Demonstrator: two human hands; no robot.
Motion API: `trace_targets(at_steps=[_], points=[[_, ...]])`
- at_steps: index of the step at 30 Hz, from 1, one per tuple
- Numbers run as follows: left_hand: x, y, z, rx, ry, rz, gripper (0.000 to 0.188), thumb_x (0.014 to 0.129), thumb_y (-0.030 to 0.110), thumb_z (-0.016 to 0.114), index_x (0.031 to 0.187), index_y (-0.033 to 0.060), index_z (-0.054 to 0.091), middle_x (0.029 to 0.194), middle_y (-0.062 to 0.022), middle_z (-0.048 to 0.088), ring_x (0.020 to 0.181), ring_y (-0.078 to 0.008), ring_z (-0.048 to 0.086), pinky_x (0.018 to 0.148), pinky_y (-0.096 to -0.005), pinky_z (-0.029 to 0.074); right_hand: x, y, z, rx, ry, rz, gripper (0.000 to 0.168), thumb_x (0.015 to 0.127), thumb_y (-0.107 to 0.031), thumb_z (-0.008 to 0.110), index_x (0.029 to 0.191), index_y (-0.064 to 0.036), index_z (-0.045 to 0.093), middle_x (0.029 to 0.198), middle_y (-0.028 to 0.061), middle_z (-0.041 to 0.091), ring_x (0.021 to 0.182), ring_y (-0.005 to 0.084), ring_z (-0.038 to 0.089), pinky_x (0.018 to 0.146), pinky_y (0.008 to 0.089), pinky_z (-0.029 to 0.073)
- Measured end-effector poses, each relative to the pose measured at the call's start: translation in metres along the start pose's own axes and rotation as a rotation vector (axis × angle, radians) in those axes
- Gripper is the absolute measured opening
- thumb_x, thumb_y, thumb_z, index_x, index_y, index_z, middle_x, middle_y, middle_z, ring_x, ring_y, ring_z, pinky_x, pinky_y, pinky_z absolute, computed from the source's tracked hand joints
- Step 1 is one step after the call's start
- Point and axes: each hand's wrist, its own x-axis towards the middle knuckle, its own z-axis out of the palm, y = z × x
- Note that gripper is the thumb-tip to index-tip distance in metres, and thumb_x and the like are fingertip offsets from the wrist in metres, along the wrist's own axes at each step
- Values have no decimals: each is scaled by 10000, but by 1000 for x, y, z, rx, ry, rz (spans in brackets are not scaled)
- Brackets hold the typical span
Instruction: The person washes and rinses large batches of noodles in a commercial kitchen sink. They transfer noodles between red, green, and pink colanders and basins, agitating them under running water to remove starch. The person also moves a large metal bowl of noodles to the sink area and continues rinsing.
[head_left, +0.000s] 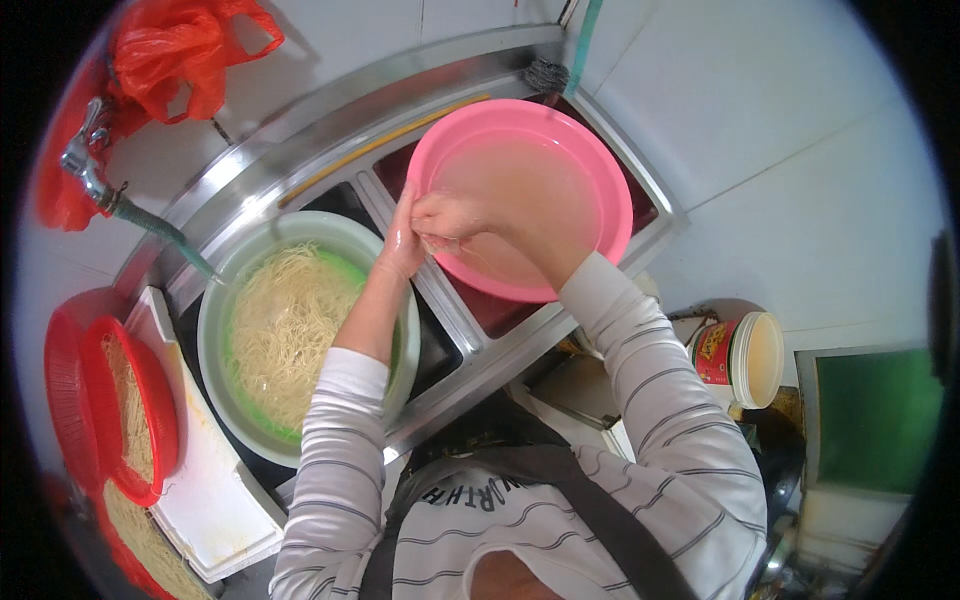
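Note:
Both of my hands meet over the left rim of a pink plastic basin (517, 293) filled with cloudy water. My left hand (405, 238) is wet and held upright against my right hand (452, 217), whose fingers are curled. A few pale strands hang under the hands, and what lies between the palms is hidden. Left of them, a pale green basin (212, 360) holds water and a heap of thin noodles (296, 330). A green hose (161, 229) runs from a metal tap (86, 161) to this basin's rim.
Both basins sit in a steel double sink (442, 300). Red plastic baskets (161, 420), one with noodles, rest by a white foam box lid (217, 502) at left. Red plastic bags (176, 56) hang above the tap. A white tub (761, 360) stands at right.

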Motion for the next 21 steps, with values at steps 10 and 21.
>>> trace_targets(at_steps=[10, 21], points=[[-122, 42, -98, 775, 725, 261, 332, 882, 347, 537, 724, 62, 597, 547, 16, 436, 467, -83, 379, 422, -269, 287, -30, 3, -16, -187, 668, -142, 294, 781, -163, 612, 1067, -99, 627, 1030, 116, 612, 926, 203, 582, 781, 334, 481], [-197, -19, -136, 1990, 1035, 211, 419, 798, 265, 622, 1125, 13, 552, 1234, -250, 451, 1121, -408, 439, 935, -450, 381, -52, 293, 23, -315, 374, 774, 268, 801, -205, 588, 1038, -84, 621, 997, 124, 613, 884, 214, 580, 757, 354, 470]])
